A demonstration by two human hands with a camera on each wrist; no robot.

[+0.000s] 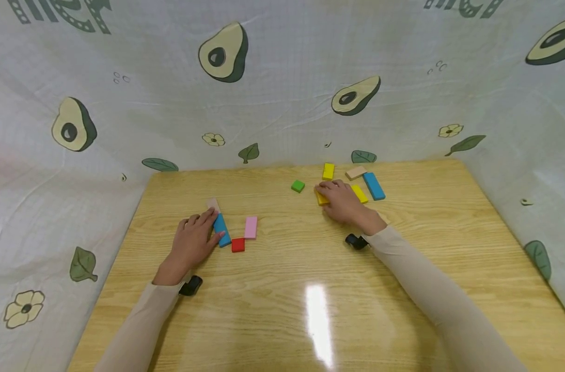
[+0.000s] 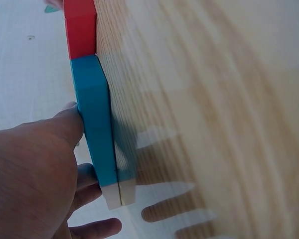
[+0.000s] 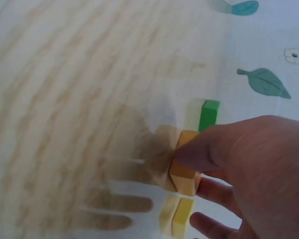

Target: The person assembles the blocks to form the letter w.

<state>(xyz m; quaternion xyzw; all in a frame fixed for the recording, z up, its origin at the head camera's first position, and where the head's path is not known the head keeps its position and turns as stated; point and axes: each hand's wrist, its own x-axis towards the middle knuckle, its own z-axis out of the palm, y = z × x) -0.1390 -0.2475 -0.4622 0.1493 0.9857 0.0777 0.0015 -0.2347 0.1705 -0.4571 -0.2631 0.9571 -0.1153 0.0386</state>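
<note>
My left hand [image 1: 193,241] grips a flat blue block [image 1: 221,230], thumb near its lower end and fingers by its upper end. A pale block [image 1: 214,205] lies against that upper end. Close to the lower end sits a small red block [image 1: 238,245], with a pink block [image 1: 251,227] just beyond it. My right hand [image 1: 344,202] pinches an orange block [image 3: 184,169] between thumb and fingers; the palm hides part of it in the head view. Beside this hand lie a yellow block [image 1: 359,194], another yellow block [image 1: 328,171] and a small green block [image 1: 298,186].
Right of the right hand, a second blue block [image 1: 374,186] and a tan block [image 1: 356,172] lie close together. A white cloth [image 1: 282,103] printed with avocados and leaves hangs behind and at both sides of the wooden table [image 1: 264,310].
</note>
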